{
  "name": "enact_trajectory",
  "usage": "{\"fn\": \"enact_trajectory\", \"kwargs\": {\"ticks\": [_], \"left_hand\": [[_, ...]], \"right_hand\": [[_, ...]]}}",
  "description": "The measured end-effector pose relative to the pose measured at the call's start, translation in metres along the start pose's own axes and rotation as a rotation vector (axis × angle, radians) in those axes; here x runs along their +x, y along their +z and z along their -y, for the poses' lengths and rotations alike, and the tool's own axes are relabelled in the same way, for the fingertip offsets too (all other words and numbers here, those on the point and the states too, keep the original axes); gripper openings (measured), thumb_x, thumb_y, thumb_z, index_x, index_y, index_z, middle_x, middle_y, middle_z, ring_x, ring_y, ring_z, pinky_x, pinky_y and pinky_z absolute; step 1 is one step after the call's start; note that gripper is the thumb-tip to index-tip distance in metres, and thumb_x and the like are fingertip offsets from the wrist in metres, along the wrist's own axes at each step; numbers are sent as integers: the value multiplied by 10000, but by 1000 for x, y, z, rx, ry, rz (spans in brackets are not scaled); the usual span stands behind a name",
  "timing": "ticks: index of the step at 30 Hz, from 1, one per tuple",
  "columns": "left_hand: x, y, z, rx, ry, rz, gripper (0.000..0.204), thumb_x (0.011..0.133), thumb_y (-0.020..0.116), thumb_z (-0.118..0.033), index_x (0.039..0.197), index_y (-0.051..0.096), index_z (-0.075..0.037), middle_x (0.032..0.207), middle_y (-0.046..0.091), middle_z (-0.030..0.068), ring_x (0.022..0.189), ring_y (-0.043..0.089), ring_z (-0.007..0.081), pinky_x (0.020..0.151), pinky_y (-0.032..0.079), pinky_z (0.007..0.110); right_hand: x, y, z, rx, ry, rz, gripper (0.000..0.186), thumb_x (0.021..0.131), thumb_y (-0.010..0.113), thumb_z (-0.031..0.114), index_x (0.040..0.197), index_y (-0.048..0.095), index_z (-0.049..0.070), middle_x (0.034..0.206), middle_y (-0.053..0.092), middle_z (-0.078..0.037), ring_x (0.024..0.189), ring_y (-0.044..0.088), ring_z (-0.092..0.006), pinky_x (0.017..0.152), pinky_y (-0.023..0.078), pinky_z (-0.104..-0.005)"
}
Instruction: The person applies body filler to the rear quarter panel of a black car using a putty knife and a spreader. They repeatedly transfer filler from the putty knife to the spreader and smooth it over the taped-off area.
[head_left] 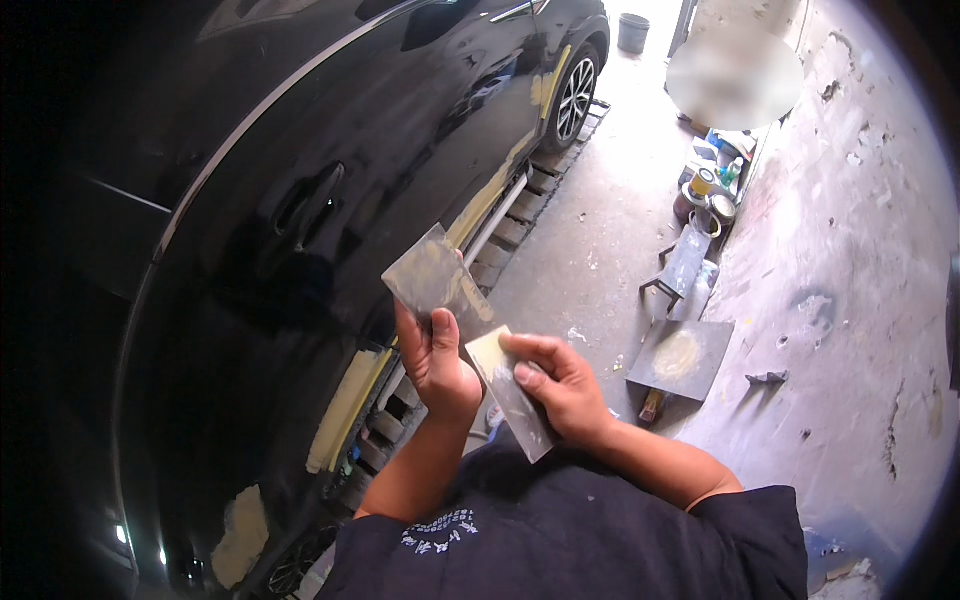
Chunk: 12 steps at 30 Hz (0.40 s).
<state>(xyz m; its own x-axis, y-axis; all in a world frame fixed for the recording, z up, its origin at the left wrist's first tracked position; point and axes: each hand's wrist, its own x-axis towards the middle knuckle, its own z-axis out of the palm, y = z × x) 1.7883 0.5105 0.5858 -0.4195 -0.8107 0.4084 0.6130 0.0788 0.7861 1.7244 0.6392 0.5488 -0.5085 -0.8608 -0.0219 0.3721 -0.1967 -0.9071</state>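
My left hand (437, 365) grips a flat grey putty plate (430, 275), its thumb on the face and its fingers behind. Pale yellow putty streaks the plate. In my right hand (568, 390) is a thin grey putty spreader (518, 412), pinched between thumb and fingers near its upper end. Yellow putty (488, 350) coats that upper end, close to the plate's lower corner. Whether the two tools touch, I cannot tell. Left of my hands stands a black car (300, 300) with patches of yellow putty (345, 410) along its lower edge.
Along the right wall stand a small stool (685, 262), several cans and bottles (703, 182), and a grey board (650, 365) with a putty smear. A dark bucket (632, 33) sits beyond the car's wheel (576, 95). Bricks (520, 205) line the floor beside the car.
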Motion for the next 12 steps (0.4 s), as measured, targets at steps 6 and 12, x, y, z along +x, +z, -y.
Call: {"fn": "enact_trajectory", "kwargs": {"ticks": [6,12], "left_hand": [[-3,0,4,-6,72,51,537,1031,490,-191,1513,292,-59,1494,415,257,1384,422,355,1166,297,483],[-5,-9,4,-74,-128,18,569,1014,541,-208,1515,299,-89,1502,428,210,1391,411,356,1179,271,474]], "right_hand": [[2,7,16,46,51,-5,339,973,595,44,1304,542,-4,1338,601,-136,1210,565,-176,1068,426,-336],[19,-5,18,-33,-33,51,375,976,608,73,1338,531,13,1356,596,-121,1254,547,-194,1093,407,-351]]}}
